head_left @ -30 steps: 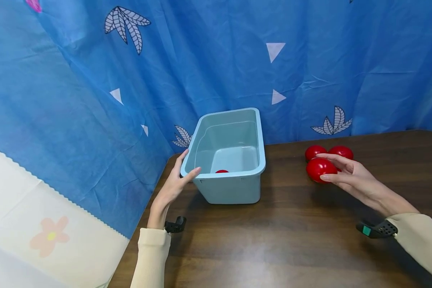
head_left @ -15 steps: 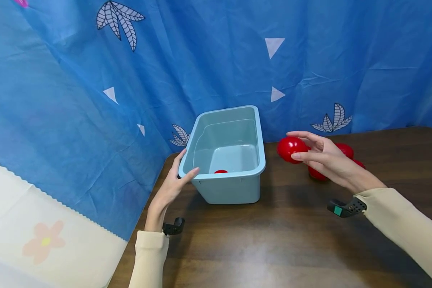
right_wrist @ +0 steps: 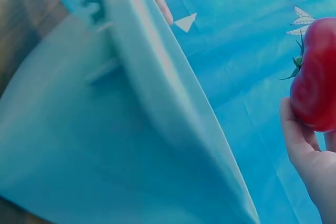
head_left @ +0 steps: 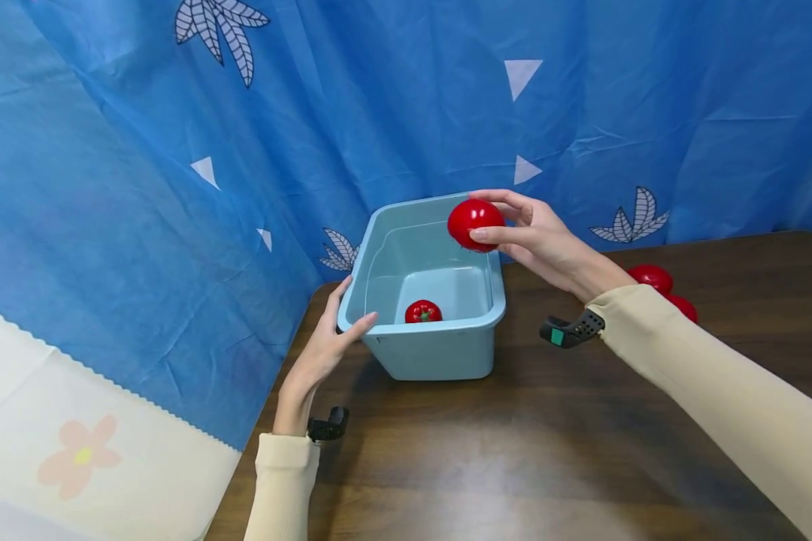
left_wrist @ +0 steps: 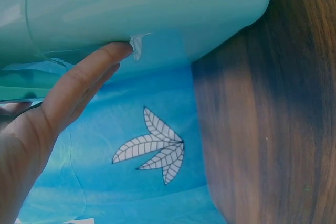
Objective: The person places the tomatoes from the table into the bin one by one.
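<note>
My right hand (head_left: 548,244) holds a shiny red tomato (head_left: 475,223) between thumb and fingers, over the right side of a light blue plastic bin (head_left: 440,353). A green stem shows on this held tomato (right_wrist: 317,77) in the right wrist view. Inside the bin, near its front wall, lies a second tomato (head_left: 422,311), stem side up. My left hand (head_left: 325,346) grips the bin's front left corner, thumb over the rim and fingers along the outer side wall. Those fingers (left_wrist: 84,80) rest against the wall in the left wrist view.
Two more tomatoes, one behind (head_left: 652,278) and one in front (head_left: 683,307), lie on the brown wooden table (head_left: 460,458) at the right, partly hidden by my right sleeve. A blue patterned curtain (head_left: 406,98) hangs directly behind the table and along its left.
My right hand has lifted the tomato off the table and carried it left, over the bin. The left hand stays at the bin's corner. More of the tomato inside shows now.
</note>
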The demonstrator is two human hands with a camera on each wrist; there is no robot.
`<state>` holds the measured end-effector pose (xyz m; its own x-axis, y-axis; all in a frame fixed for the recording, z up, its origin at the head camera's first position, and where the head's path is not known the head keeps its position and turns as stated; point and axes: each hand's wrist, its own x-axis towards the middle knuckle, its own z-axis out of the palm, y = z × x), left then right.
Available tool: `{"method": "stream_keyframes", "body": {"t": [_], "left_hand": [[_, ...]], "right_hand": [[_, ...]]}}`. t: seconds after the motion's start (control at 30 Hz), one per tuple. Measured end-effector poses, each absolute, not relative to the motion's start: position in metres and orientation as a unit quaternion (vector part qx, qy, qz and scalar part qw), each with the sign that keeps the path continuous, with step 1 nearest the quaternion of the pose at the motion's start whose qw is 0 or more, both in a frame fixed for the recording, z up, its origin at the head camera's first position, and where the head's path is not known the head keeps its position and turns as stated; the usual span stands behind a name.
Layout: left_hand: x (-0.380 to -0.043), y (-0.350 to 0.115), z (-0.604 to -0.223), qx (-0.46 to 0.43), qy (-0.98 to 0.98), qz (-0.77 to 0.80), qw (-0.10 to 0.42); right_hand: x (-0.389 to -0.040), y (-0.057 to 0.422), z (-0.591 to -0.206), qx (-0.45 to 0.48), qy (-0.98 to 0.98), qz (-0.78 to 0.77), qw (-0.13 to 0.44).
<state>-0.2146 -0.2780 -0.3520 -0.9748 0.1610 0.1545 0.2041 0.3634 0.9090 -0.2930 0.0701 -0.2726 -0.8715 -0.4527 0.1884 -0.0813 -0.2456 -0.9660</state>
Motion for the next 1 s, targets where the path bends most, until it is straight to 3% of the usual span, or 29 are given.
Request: {"method": "stream_keyframes", "body": {"t": [0.43,1.0], "left_hand": [[-0.214,-0.280,-0.355,-0.120,-0.816,-0.564,0.021],[-0.216,-0.280,-0.356,-0.117,-0.815,-0.567,0.022]], "right_hand": [[-0.325,0.029,-0.264,-0.188,0.606,-0.766,0.099],[-0.335,0.003,-0.264,-0.146,0.637,-0.751,0.091]]}}
